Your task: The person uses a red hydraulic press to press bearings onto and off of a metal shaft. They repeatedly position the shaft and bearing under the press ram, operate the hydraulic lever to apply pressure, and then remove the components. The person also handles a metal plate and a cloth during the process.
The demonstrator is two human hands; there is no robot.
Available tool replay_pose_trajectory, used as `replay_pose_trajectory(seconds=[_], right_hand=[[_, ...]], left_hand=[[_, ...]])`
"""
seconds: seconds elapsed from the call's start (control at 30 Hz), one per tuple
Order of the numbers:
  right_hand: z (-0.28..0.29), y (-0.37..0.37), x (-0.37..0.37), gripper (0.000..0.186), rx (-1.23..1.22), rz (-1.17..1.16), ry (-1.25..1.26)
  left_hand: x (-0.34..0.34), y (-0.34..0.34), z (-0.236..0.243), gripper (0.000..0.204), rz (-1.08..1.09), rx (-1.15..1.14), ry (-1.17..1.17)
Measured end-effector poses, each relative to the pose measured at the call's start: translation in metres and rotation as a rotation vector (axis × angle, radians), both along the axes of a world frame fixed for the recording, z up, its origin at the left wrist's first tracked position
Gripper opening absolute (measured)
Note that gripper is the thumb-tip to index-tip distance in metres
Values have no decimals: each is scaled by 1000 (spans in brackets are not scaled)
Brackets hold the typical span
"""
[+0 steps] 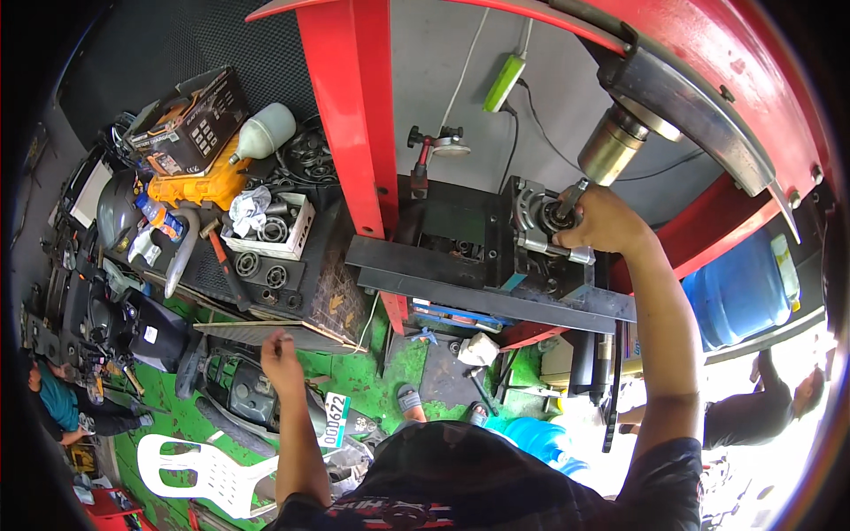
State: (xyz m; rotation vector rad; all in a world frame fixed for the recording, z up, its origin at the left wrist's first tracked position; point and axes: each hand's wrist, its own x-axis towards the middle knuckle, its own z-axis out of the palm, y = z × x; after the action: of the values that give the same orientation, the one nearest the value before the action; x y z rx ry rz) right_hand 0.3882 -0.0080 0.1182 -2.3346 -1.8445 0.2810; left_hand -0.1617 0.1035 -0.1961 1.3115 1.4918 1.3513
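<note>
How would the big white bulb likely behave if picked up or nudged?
The bulb would probably roll if nudged, its body being round and lying tilted on its side. Its lamp shape suggests a hollow shell, so it is likely light for its size. That smooth shell could crack if dropped; glass or plastic, I can't tell.

Dark short-sleeved shirt (pixel 496 491) — red-and-white print (pixel 398 511) — grey sandals (pixel 408 391).

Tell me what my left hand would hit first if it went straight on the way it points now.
From the left hand, the first thing in line looks like the board at the front of the bench; depth is unclear, so the hand might pass above it.
</note>
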Motion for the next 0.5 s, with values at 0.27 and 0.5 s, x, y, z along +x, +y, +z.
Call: replay_pose_trajectory(seconds=[0.27,0.5], right_hand=[[15,-14,5,55,416,15,485],[-6,-35,24,57,694,-13,345]], left_hand=[[49,-98,-40,19,-230,-164,86],[80,-119,-8,21,-312,-73,121]])
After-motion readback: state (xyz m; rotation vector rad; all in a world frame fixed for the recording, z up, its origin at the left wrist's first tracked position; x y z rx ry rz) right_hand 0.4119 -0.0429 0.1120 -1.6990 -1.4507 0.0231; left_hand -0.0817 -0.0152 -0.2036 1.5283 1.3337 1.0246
